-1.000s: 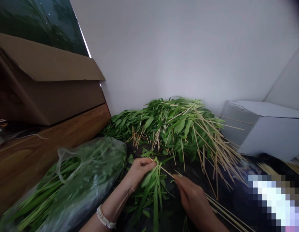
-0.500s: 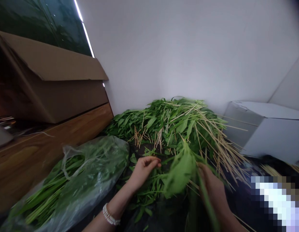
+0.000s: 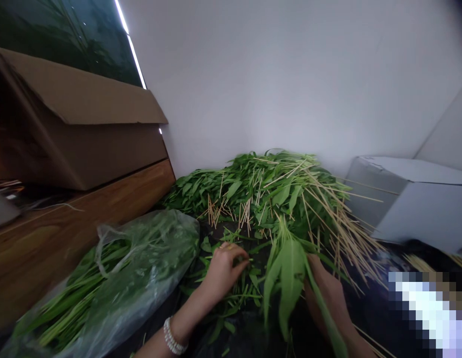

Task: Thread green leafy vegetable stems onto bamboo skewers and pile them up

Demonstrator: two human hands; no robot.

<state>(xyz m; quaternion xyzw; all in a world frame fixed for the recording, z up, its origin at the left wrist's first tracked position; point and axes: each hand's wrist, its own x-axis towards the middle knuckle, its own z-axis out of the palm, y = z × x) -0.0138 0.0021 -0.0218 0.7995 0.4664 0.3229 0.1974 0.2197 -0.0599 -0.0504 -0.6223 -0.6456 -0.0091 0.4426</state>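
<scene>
My right hand [image 3: 325, 286] is closed round a bunch of leafy greens [image 3: 290, 278], whose long pointed leaves hang down in front of me. To its left is my left hand [image 3: 229, 266], thumb and fingertips pinched together; whatever they hold is too small to name. A bracelet of white beads [image 3: 173, 338] circles my left wrist. Beneath the hands, torn leaf and stem pieces [image 3: 234, 303] lie scattered on a dark surface. Beyond them, a large heap of leafy greens [image 3: 231, 186] rests against the wall, with thin wooden sticks [image 3: 342, 233] poking out of it.
On the left lies a clear plastic bag [image 3: 141, 278] full of long-stemmed greens. An open cardboard box [image 3: 104, 149] stands behind it on a wooden ledge [image 3: 141, 194]. A white box [image 3: 417, 204] is at the right, by the white wall [image 3: 275, 74].
The bunch in my right hand has swung upright, its leaves now hanging lower. My left hand has turned, its back more toward me, fingers curled more into a pinch.
</scene>
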